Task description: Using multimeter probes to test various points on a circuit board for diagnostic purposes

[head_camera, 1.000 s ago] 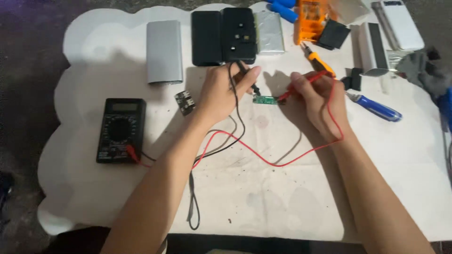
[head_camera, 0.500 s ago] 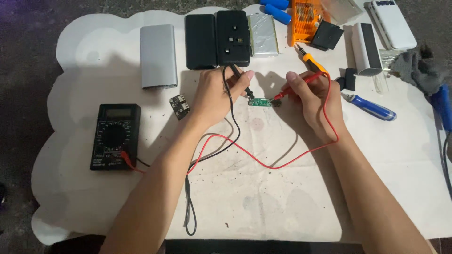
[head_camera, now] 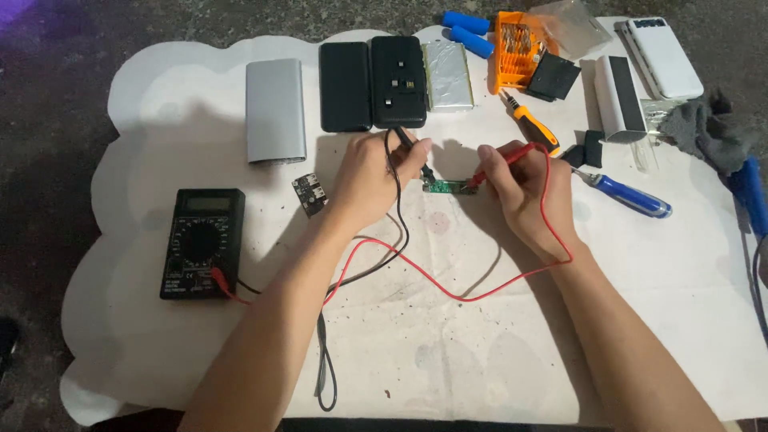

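Still, both probes stay on the green board (head_camera: 441,190).

A silver power bank case (head_camera: 276,110) lies at the far left of the white cloth (head_camera: 448,352), beside two black case halves (head_camera: 372,82) and a foil-wrapped battery pack (head_camera: 448,74). A small dark circuit board (head_camera: 309,194) sits nearer. Farther right lie an orange screwdriver-bit set (head_camera: 516,48), blue cylindrical cells (head_camera: 468,30), a blue-handled screwdriver (head_camera: 628,196) and a white power bank (head_camera: 662,56).
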